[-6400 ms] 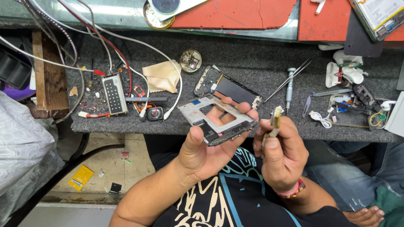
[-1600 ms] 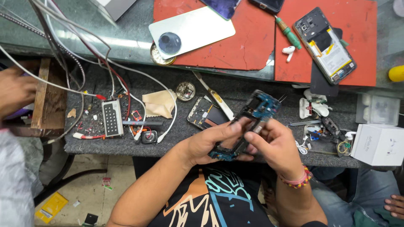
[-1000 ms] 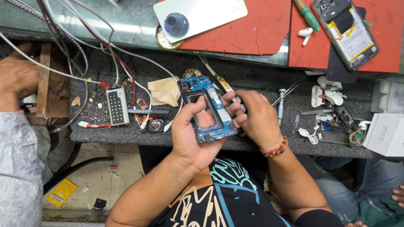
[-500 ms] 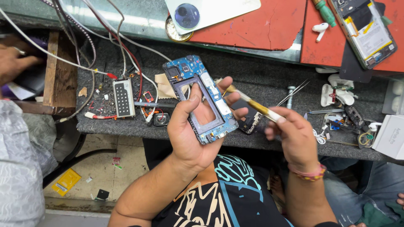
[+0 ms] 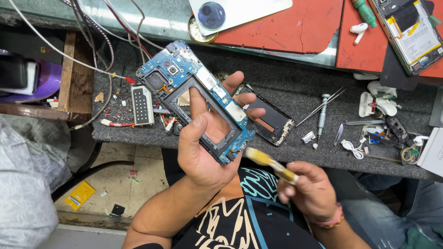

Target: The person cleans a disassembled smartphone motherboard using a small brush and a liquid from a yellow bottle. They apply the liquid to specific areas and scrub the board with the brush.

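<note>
A stripped blue phone frame with a black open middle and exposed circuit board [image 5: 196, 99] tilts above the grey workbench edge [image 5: 295, 154], camera end up-left. The left hand [image 5: 205, 147] cups it from beneath, thumb through the opening. Lower right, the right hand [image 5: 307, 191] grips a blurred yellow-handled brush [image 5: 270, 162] just beside the frame's bottom corner.

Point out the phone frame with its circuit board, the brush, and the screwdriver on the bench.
phone frame [image 5: 217, 99], head view, its blue right-hand rail.
brush [image 5: 271, 163], head view, its yellow handle.
screwdriver [image 5: 321, 117], head view, its metal shaft.
</note>
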